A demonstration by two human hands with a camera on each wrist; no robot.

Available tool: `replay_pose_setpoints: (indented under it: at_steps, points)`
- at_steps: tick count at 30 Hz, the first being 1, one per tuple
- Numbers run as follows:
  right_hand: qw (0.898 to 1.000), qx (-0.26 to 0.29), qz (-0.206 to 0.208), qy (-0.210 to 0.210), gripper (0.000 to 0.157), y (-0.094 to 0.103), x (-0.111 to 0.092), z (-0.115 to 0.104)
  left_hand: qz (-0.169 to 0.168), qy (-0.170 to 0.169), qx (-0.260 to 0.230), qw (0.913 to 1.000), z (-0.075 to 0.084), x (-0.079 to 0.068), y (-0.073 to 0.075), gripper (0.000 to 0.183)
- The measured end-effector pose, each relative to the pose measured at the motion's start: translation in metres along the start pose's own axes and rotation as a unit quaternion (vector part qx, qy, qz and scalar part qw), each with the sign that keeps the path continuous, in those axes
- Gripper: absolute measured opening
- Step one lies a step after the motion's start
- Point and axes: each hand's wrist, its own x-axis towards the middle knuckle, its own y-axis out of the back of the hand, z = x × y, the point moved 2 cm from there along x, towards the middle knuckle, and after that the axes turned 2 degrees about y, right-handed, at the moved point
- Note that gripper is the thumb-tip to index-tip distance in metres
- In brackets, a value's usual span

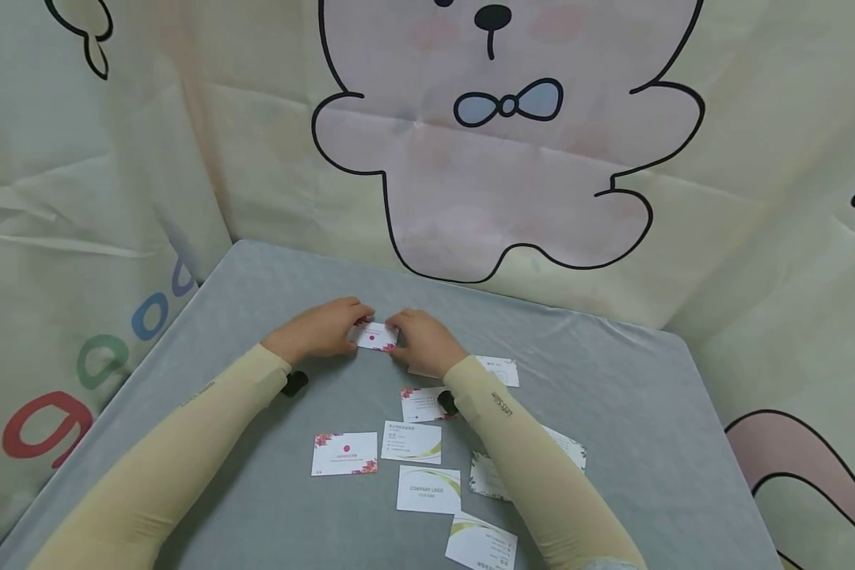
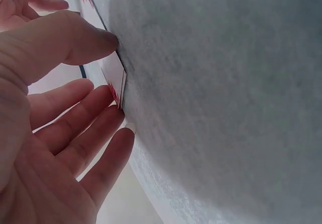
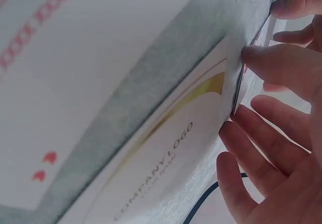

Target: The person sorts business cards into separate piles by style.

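Towards the far side of the table, a white business card (image 1: 376,336) with red flower corners lies between both hands. My left hand (image 1: 324,328) pinches its left end, with the thumb on the near edge and fingertips on the far edge. On the right end, my right hand (image 1: 427,344) grips it the same way. In the left wrist view the card (image 2: 114,72) is seen nearly edge-on at the tabletop. Whether it is one card or a thin stack, I cannot tell. Under the right wrist, another card with red flowers (image 1: 422,404) is partly covered.
Several loose cards lie nearer: a red-flowered one (image 1: 344,454), a gold-curved one (image 1: 411,441), a "COMPANY LOGO" card (image 1: 429,489) and a tilted one (image 1: 480,542). The right forearm partly hides leaf-bordered cards (image 1: 488,477). Grey cloth covers the table (image 1: 256,491); a printed curtain (image 1: 271,158) hangs behind.
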Motion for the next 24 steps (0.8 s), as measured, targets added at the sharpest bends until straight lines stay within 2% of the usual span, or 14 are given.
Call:
replay_pose_setpoints:
  at_steps: [7, 16, 20, 24]
  points:
    - [1.0, 0.001, -0.002, -0.005, 0.049, 0.0, -0.001, -0.003, -0.001, -0.005, -0.008, 1.0, -0.001, -0.001, -0.002, 0.06]
    - [1.0, -0.009, -0.003, -0.012, 0.053, 0.0, -0.001, -0.005, 0.011, 0.011, -0.006, 0.9999, -0.001, -0.002, -0.006, 0.063]
    - [1.0, -0.012, 0.001, -0.015, 0.057, 0.0, -0.013, -0.006, 0.034, 0.012, 0.003, 0.9993, 0.001, -0.017, -0.007, 0.068]
    - [1.0, -0.023, 0.015, -0.003, 0.063, 0.004, -0.043, -0.019, 0.05, -0.001, 0.004, 0.9987, 0.011, -0.048, -0.009, 0.074]
